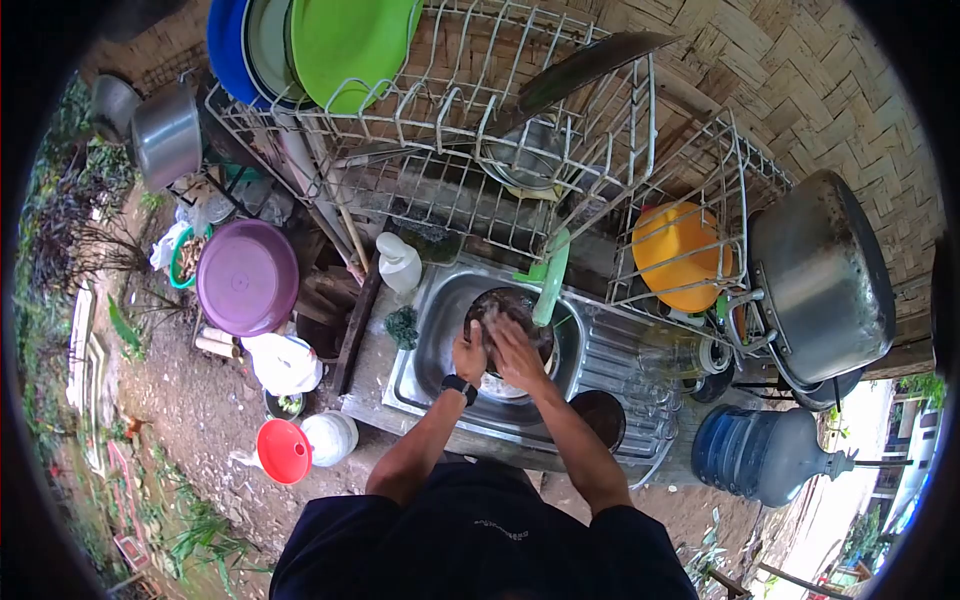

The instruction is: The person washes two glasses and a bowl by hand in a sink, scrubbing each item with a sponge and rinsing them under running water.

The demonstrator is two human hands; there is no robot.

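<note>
A dark round pot (500,301) is tilted in the steel sink (436,312), under the end of a green spout (552,280). At its left edge is my left hand (468,354), with a black watch at the wrist. The thumb lies along the rim and the other fingers are mostly hidden, closed on the pot. My right hand (513,352) lies over the pot's face, its fingers stretched out and slightly blurred. Beneath both hands, a pale round dish (507,387) partly shows on the sink bottom.
Behind the sink hangs a wire rack (440,205) with bowls and a long blade (590,70). Drinking glasses (655,400) and a dark round pan (600,418) lie on the drainboard. A white bottle (399,266) and a green scrubber (401,327) stand left of the basin.
</note>
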